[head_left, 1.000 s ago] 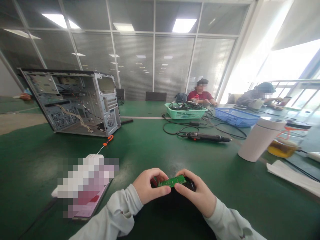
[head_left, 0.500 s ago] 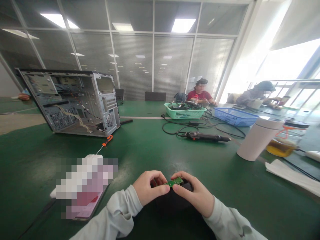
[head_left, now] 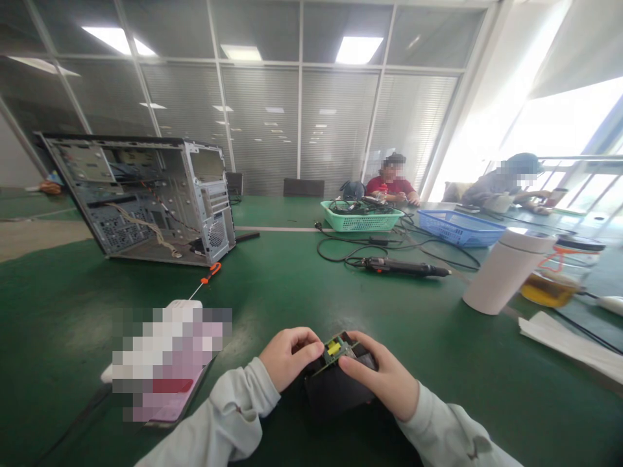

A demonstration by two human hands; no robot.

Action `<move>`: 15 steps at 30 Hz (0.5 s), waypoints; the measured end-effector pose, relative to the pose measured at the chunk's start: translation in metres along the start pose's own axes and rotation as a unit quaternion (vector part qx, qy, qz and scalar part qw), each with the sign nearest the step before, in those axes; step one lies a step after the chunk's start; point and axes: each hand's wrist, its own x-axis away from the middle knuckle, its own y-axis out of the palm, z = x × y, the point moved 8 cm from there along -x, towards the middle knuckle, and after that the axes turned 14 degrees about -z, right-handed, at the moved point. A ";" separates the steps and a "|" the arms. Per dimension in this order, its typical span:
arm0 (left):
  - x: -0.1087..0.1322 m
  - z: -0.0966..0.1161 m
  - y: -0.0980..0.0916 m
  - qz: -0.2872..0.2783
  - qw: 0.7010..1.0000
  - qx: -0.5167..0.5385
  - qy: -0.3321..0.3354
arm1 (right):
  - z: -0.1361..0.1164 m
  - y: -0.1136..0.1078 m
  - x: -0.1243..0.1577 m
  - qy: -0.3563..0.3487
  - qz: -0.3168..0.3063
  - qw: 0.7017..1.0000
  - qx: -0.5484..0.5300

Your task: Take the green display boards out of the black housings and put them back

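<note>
A small green circuit board [head_left: 346,348] with a yellow component on top is tilted over a black box [head_left: 335,392] in front of me. My left hand [head_left: 291,355] is closed, its thumb and fingers at the board's left edge. On the other side, my right hand [head_left: 387,371] curls round the board's right edge, with the thumb near and the fingers behind. Its palm side is close against the box; whether it also grips the box I cannot tell. The fingertips behind the board are partly hidden.
An open computer case [head_left: 160,201] stands at the left, near an orange-handled screwdriver [head_left: 211,274] and a phone [head_left: 180,395]. Beyond my hands lie a corded electric screwdriver [head_left: 406,267], a green basket [head_left: 363,222] and a blue basket [head_left: 457,228]. A white bottle [head_left: 506,272] stands right. Two people sit farther back.
The circuit board has turned in my hands, so its component side with the yellow part now shows. My left thumb has shifted up and slightly left, and more of the black box is visible.
</note>
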 end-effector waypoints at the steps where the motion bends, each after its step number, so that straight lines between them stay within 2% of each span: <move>1: 0.000 0.000 0.000 0.000 1.000 0.001 0.000 | 0.001 0.001 0.000 0.004 -0.003 1.000 -0.006; 9: 0.000 -0.002 -0.001 0.001 1.000 0.010 -0.001 | -0.002 0.001 0.002 0.012 0.015 1.000 -0.019; 15: 0.000 -0.001 -0.001 0.002 1.000 -0.002 -0.005 | 0.001 0.003 0.000 0.016 0.000 0.999 -0.033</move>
